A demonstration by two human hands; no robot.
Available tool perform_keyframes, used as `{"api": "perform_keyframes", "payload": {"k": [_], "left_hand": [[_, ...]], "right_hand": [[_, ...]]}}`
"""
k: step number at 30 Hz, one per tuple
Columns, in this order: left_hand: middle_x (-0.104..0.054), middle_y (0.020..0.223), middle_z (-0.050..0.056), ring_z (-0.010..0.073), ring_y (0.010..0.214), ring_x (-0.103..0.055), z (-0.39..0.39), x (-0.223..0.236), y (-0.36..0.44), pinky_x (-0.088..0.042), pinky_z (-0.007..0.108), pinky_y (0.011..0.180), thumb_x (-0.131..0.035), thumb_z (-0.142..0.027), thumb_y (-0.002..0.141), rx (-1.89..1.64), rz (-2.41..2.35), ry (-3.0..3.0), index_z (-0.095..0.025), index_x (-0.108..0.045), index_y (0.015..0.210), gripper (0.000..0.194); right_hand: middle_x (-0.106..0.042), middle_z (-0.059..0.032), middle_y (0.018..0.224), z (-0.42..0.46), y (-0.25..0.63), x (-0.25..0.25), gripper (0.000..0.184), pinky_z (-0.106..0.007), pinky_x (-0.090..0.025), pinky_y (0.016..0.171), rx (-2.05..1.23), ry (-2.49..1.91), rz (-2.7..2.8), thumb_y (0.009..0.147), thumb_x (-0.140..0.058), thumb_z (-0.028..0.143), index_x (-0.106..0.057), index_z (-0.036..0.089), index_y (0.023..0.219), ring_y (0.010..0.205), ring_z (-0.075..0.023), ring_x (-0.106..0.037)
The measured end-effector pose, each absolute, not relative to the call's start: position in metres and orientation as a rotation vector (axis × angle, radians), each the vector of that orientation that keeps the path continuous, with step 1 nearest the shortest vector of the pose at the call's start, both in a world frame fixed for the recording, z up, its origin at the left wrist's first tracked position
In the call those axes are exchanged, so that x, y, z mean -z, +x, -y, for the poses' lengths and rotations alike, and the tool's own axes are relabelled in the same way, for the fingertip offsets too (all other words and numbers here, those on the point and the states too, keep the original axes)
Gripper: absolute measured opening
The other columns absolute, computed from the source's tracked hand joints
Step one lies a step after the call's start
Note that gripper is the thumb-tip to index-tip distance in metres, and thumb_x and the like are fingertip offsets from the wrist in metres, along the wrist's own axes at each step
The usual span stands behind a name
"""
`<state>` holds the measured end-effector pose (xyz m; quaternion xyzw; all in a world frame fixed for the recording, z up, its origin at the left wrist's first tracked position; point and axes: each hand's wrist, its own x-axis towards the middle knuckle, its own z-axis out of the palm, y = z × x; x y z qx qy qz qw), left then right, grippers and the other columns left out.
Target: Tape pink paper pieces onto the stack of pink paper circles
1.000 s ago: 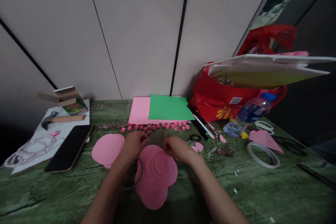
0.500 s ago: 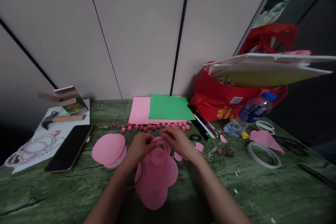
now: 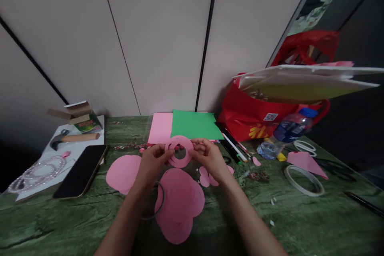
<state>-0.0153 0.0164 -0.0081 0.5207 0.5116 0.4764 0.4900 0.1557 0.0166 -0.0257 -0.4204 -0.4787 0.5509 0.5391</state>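
A cut pink paper spiral point(image 3: 181, 163), ring-like with a hole in its middle, is held up between my two hands. My left hand point(image 3: 154, 160) pinches its left side, and my right hand point(image 3: 209, 156) pinches its right side. Below them lies a stack of pink paper discs point(image 3: 175, 208) on the green table. Another pile of pink discs point(image 3: 123, 172) rests left of my left hand. Small pink paper petals point(image 3: 204, 177) sit beside my right wrist. Part of a row of little pink rolled pieces is hidden behind the spiral and my hands.
Green paper point(image 3: 196, 124) overlaps pink sheets by the wall. To the left are a phone point(image 3: 81, 171), a hammer point(image 3: 78, 137) and bead strings point(image 3: 39, 172). A red bag point(image 3: 240, 108), a bottle point(image 3: 291, 128) and a tape roll point(image 3: 304, 182) stand or lie to the right.
Both hands came together over the disc stack, took a pink paper spiral from its top and raised it away from me, above the stack.
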Motion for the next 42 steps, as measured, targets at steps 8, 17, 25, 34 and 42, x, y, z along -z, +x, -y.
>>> {"api": "perform_keyframes", "payload": {"k": [8, 17, 25, 34, 42], "left_hand": [[-0.068, 0.076, 0.003, 0.0144, 0.069, -0.059, -0.013, -0.003, -0.018, -0.047, 0.025, 0.065, -0.073, -0.027, 0.056, -1.068, -1.102, 1.265, -0.014, -0.066, 0.076, 0.025], [-0.062, 0.057, 0.000, 0.0106, 0.050, -0.050, -0.013, 0.001, -0.019, -0.041, 0.022, 0.048, -0.071, -0.031, 0.058, -1.084, -1.211, 1.357, -0.013, -0.067, 0.064, 0.019], [-0.061, 0.058, -0.001, 0.0104, 0.053, -0.052, -0.015, 0.001, -0.022, -0.042, 0.022, 0.052, -0.067, -0.032, 0.066, -1.177, -1.203, 1.299, -0.013, -0.066, 0.066, 0.019], [-0.062, 0.058, -0.001, 0.0084, 0.053, -0.052, -0.012, -0.007, -0.026, -0.040, 0.021, 0.052, -0.062, -0.027, 0.072, -1.188, -1.126, 1.347, -0.014, -0.064, 0.064, 0.015], [-0.063, 0.065, 0.001, 0.0094, 0.048, -0.055, -0.007, -0.009, -0.020, -0.036, 0.018, 0.039, -0.064, -0.029, 0.070, -0.959, -0.996, 1.300, -0.013, -0.060, 0.076, 0.018]], "right_hand": [[-0.064, -0.0014, 0.073, -0.014, 0.159, 0.018, 0.031, -0.026, -0.048, 0.062, -1.143, -0.985, 1.266, 0.061, -0.072, 0.029, -0.059, 0.016, 0.086, 0.065, -0.0128, -0.060], [-0.068, -0.0064, 0.090, -0.009, 0.156, 0.014, 0.032, -0.032, -0.051, 0.072, -1.176, -0.990, 1.386, 0.063, -0.071, 0.031, -0.060, 0.017, 0.091, 0.085, -0.0194, -0.064], [-0.069, -0.0045, 0.081, -0.013, 0.158, 0.021, 0.033, -0.030, -0.051, 0.068, -1.182, -1.019, 1.369, 0.063, -0.071, 0.030, -0.060, 0.017, 0.092, 0.074, -0.0175, -0.065], [-0.067, -0.0039, 0.078, -0.012, 0.160, 0.027, 0.025, -0.027, -0.048, 0.058, -1.217, -1.165, 1.609, 0.065, -0.068, 0.026, -0.061, 0.015, 0.086, 0.065, -0.0159, -0.062], [-0.067, -0.0048, 0.098, -0.009, 0.159, 0.019, 0.026, -0.033, -0.048, 0.080, -1.268, -0.991, 1.543, 0.070, -0.062, 0.018, -0.064, 0.018, 0.096, 0.092, -0.0198, -0.062]]}}
